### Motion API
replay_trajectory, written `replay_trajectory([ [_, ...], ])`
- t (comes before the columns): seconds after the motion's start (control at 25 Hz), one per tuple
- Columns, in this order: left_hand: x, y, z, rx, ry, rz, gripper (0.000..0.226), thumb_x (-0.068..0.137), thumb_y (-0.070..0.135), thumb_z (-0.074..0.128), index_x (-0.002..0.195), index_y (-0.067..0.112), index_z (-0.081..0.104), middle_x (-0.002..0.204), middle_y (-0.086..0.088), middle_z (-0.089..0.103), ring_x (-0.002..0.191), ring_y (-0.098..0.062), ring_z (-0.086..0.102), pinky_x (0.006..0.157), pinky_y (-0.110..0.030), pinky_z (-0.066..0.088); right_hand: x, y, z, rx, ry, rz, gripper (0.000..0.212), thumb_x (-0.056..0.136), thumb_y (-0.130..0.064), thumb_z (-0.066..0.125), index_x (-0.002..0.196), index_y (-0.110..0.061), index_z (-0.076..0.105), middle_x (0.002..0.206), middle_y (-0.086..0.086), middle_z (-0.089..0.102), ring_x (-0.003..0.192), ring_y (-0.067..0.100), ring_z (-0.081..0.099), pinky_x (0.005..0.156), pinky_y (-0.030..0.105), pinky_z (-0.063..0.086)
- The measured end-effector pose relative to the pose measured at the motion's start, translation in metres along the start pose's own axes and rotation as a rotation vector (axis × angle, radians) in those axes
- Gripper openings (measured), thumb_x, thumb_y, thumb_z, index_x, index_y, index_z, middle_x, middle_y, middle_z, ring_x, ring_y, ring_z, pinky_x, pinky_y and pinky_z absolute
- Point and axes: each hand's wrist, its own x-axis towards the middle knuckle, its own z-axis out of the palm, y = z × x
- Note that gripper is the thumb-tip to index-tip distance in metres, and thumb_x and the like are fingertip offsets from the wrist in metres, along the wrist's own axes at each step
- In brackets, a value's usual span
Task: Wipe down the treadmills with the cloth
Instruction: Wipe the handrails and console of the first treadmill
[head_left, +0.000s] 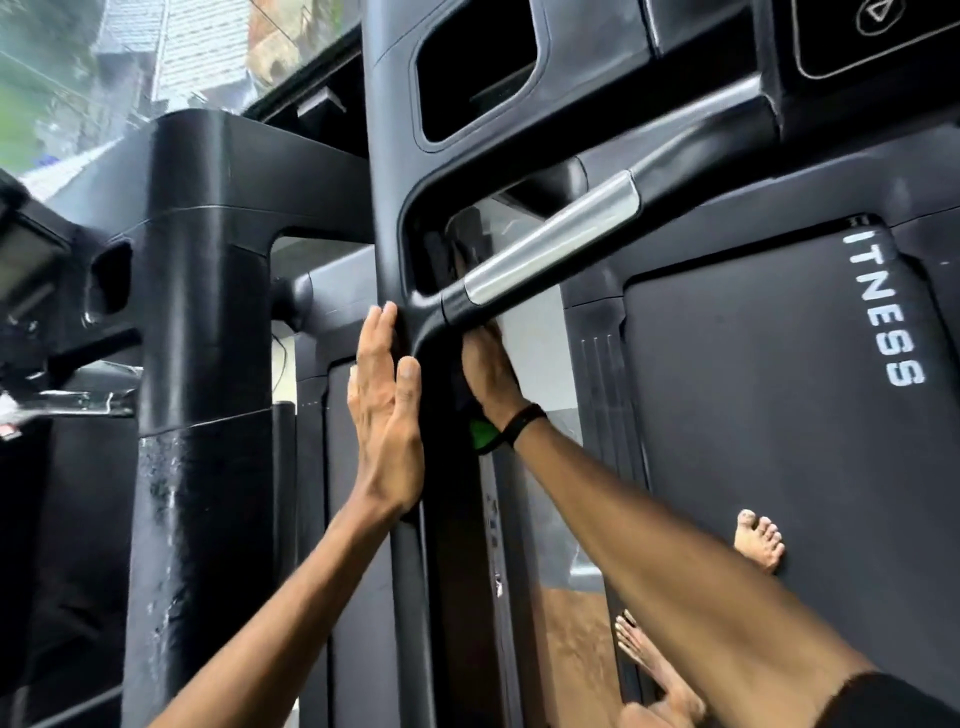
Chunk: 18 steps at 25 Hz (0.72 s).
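Observation:
A black treadmill upright post (387, 218) rises through the middle of the head view, joined to a handrail with a silver grip section (550, 241). My left hand (387, 410) lies flat against the post's left side, fingers straight. My right hand (488, 374) presses against the post's right side just under the handrail joint. A green cloth (483, 434) peeks out from under its wrist; most of the cloth is hidden between palm and post. A black band sits on the right wrist.
The treadmill belt (779, 415), marked "ITNESS", lies at right with my bare feet (758, 540) on and beside it. A second treadmill's thick black post (202, 322) stands at left. The console (857, 41) sits above. A window is at top left.

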Motion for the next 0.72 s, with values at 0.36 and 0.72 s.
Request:
replay_trajectory([
  [0.36, 0.001, 0.01, 0.0, 0.048, 0.05, -0.032, 0.051, 0.105, 0.034, 0.032, 0.155, 0.029, 0.025, 0.165, 0.005, 0.021, 0.15, -0.004, 0.016, 0.121, -0.061, 0.006, -0.051, 0.005, 0.01, 0.128, 0.2, 0.196, 0.034, 0.107, -0.037, 0.035, 0.135, -0.031, 0.053, 0.13, -0.015, 0.057, 0.121, 0.002, 0.051, 0.099, 0.013, 0.038],
  [0.72, -0.002, 0.013, 0.0, 0.075, 0.044, -0.078, 0.053, 0.102, 0.041, 0.027, 0.155, 0.036, 0.024, 0.163, 0.018, 0.018, 0.148, 0.005, 0.015, 0.122, -0.048, -0.011, -0.11, -0.071, -0.042, 0.497, 0.751, 0.21, 0.025, 0.106, -0.016, 0.041, 0.109, -0.005, 0.063, 0.109, 0.008, 0.061, 0.081, -0.002, 0.063, 0.08, 0.014, 0.05],
])
